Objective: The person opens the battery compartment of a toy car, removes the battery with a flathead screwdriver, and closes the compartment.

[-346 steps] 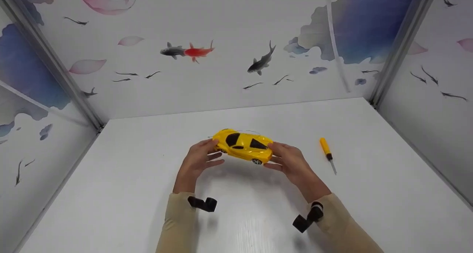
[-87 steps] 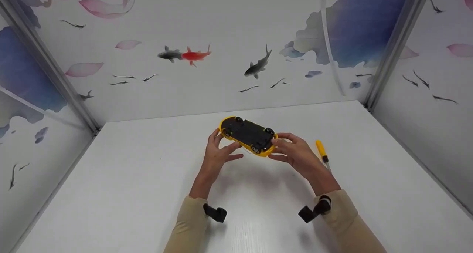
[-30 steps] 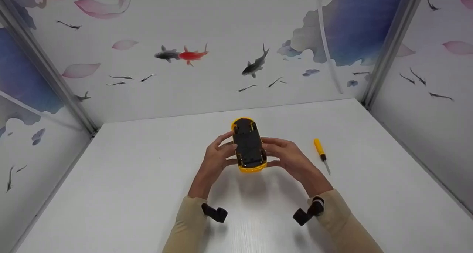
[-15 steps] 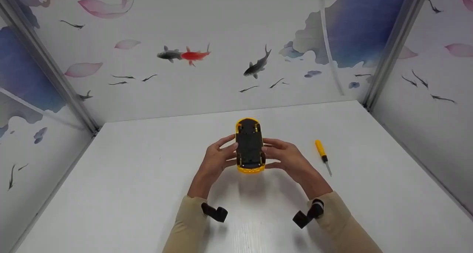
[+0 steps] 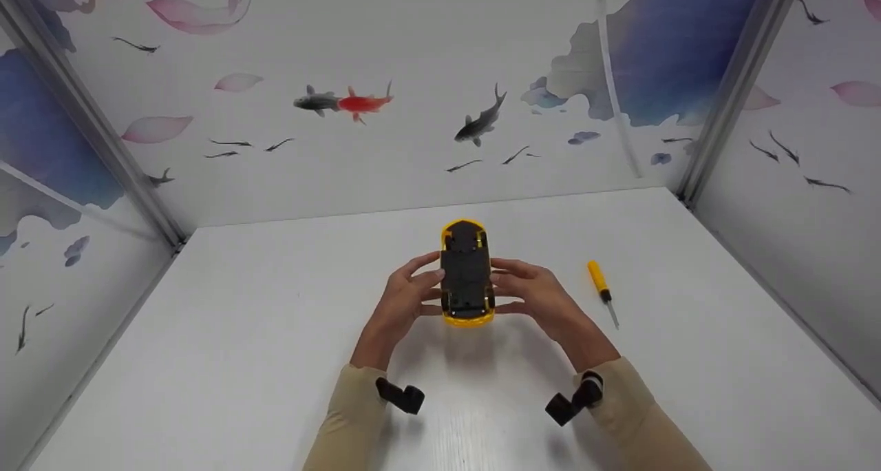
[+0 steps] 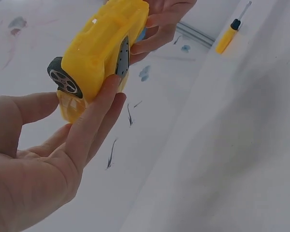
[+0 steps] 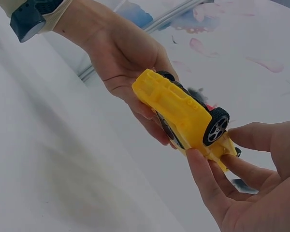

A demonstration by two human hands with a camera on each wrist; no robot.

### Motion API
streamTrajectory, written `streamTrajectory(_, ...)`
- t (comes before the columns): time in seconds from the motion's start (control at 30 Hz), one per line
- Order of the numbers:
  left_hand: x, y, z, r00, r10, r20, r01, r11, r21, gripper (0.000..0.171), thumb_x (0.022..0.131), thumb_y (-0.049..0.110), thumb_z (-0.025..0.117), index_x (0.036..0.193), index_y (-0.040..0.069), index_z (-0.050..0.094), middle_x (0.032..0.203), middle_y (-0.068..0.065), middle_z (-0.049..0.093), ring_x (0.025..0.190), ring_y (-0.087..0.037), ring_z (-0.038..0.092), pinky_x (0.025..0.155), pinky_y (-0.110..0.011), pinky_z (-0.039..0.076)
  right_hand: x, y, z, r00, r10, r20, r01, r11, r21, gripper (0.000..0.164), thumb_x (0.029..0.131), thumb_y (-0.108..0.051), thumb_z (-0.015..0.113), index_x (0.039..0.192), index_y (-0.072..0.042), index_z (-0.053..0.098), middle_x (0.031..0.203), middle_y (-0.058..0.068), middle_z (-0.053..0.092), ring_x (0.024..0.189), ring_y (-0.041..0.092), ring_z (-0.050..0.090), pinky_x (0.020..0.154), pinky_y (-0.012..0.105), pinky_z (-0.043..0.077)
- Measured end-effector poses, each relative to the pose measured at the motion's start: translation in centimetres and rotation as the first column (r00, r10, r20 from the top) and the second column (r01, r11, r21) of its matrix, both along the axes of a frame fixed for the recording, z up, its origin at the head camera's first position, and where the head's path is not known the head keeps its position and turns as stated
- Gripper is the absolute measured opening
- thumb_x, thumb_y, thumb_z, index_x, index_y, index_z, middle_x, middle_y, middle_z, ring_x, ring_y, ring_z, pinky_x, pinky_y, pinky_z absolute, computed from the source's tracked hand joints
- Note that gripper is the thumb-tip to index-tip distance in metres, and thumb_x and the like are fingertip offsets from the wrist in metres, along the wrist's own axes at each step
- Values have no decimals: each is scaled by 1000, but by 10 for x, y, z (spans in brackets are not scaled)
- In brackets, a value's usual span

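Note:
Between my two hands a yellow toy car (image 5: 466, 271) is held up over the table, its black underside turned toward the head view and its length pointing away from me. My left hand (image 5: 401, 293) grips the car's left side, thumb at the edge of the underside and fingers behind. On the other side my right hand (image 5: 533, 290) holds it in the same way. The left wrist view shows the yellow body and one wheel (image 6: 64, 79) near the thumb. In the right wrist view, the thumb is by another wheel (image 7: 216, 126). The car's roof is hidden in the head view.
A screwdriver (image 5: 601, 288) with a yellow handle lies on the white table (image 5: 227, 333), right of my right hand, its tip toward me. White panels painted with fish and petals (image 5: 237, 82) wall in the back and both sides.
Earlier the car showed its roof, then was turned over to show its underside slantwise. It has since swung round to point lengthwise away from me. In the last half second it barely moves.

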State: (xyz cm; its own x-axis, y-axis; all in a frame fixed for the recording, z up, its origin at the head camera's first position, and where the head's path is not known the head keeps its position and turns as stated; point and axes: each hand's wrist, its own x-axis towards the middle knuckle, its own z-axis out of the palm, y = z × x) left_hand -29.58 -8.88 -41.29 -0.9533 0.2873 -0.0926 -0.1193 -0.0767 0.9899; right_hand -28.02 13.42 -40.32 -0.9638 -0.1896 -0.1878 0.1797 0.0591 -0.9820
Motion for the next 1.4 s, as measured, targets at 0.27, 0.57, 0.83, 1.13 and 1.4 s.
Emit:
streamTrajectory(0.27,-1,2,-4,1000,-5,15,5,1000,-16,52,90,27,57,138,21,39,124,-10,59,100,-25,64,80,-40,55,-5,-2,-4,1000,-28,13,27,997,70,47,85,-37,62,129,-24,51,124,5,58,109,23,59,82,36,54)
streamTrajectory(0.57,-7,-2,-20,998,-26,61,30,997,-67,54,91,26,55,140,13,36,124,-11,58,101,-24,63,82,-39,54,-8,-13,-20,998,-61,26,58,992,109,43,86,-21,58,129,-19,53,120,7,61,100,21,62,78,37,55)
streamTrajectory(0.83,-9,-5,-28,995,-18,101,28,995,-99,53,92,23,52,141,11,35,123,-12,58,102,-25,63,83,-39,53,-12,-19,-31,995,-83,54,74,987,141,45,85,-18,56,129,-16,52,118,9,62,96,21,63,76,36,56)
streamTrajectory(1.13,-12,-2,-42,985,24,173,-2,992,-129,53,91,19,52,141,19,35,129,-14,53,104,-26,60,86,-40,52,-15,-20,-41,993,-80,91,64,984,166,45,85,-17,57,130,-14,52,114,10,64,93,20,64,76,35,56)
streamTrajectory(1.4,-13,-1,-47,980,14,197,-1,998,-66,53,90,14,53,140,21,36,130,-15,53,102,-29,62,83,-43,53,-17,-19,-48,992,-91,87,72,977,203,47,81,-15,59,128,-13,54,110,11,66,91,19,65,78,35,55)
